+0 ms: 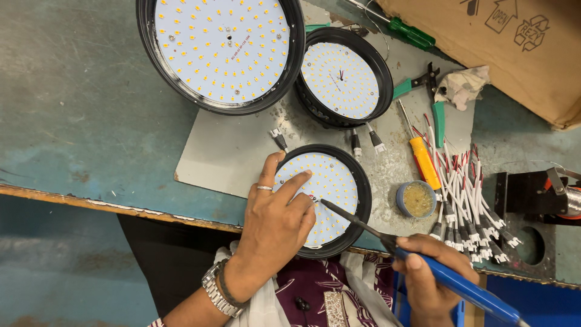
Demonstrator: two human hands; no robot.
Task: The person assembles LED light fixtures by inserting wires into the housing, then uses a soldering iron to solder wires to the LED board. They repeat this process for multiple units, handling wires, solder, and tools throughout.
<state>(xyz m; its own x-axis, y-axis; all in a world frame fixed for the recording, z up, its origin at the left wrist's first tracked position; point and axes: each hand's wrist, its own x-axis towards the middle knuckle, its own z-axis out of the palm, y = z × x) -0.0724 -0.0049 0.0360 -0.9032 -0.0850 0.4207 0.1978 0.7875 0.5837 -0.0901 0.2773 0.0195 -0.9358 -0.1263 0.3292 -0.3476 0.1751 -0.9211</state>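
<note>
My left hand lies flat on a round black lamp housing whose white board is dotted with small yellow diodes; fingers spread over its left half, a ring on one finger. My right hand grips a blue-handled soldering iron. Its dark tip touches the board near the middle, right beside my left fingertips.
Two more round lamp boards, a large one and a smaller one, lie at the back. A small tin of flux, a yellow screwdriver, green-handled cutters, a bundle of white connector wires and a cardboard box sit right.
</note>
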